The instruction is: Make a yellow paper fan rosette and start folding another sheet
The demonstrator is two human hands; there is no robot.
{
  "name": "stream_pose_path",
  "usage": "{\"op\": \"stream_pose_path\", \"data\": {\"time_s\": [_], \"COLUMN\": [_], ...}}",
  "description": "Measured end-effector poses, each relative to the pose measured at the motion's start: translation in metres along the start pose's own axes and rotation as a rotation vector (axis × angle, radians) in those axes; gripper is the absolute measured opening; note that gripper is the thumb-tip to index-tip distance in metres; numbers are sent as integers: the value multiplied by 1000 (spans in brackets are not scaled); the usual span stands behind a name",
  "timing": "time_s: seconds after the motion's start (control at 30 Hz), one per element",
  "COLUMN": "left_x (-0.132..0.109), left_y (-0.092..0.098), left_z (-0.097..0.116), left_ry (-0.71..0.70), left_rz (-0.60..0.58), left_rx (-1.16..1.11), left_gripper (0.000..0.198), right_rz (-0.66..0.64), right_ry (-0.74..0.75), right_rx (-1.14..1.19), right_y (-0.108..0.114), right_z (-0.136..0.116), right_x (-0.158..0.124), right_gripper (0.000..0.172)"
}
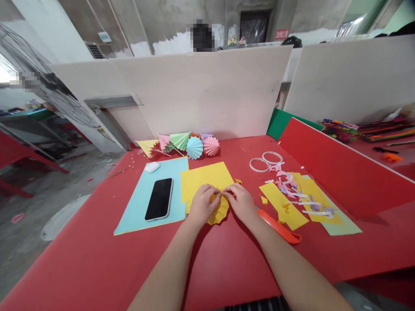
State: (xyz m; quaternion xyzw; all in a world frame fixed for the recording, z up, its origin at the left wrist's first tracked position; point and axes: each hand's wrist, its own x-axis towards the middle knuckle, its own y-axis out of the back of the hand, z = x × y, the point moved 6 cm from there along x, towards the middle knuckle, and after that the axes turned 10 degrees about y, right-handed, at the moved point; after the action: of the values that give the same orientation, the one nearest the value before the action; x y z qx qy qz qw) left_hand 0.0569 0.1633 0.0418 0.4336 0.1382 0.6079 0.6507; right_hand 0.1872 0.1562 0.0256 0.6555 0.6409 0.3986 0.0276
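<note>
A pleated yellow paper fan is between my hands, over the red table. My left hand is closed on its upper left side, thumb and fingers pinching the paper. At its top edge, my right hand pinches the same fan with its fingertips close to the left ones. Part of the fan is hidden behind my left fingers. A flat yellow paper sheet lies just beyond my hands. Beside my right forearm is an orange-red handled tool, partly hidden under the arm.
A black phone and a white case rest on light-blue paper at left. Folded paper fans line the partition. Right of my hands lie two tape rings, yellow paper strips and ribbon scraps, beside a red board.
</note>
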Motion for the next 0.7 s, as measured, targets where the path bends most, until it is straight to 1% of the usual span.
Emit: {"op": "stream_pose_path", "data": {"time_s": [0.23,0.4,0.7], "left_x": [0,-1,-1], "left_y": [-2,-4,-5], "left_z": [-3,-3,-4], "left_ry": [1,14,28], "left_rz": [-8,-16,-51], "left_rx": [5,-8,21], "left_gripper": [13,13,12], "right_rz": [10,9,-49], "right_ry": [0,22,-10], "right_rx": [-3,-75,-157], "right_y": [2,1,2], "right_z": [2,-2,1], "right_x": [1,1,1], "right_gripper": [10,11,10]}}
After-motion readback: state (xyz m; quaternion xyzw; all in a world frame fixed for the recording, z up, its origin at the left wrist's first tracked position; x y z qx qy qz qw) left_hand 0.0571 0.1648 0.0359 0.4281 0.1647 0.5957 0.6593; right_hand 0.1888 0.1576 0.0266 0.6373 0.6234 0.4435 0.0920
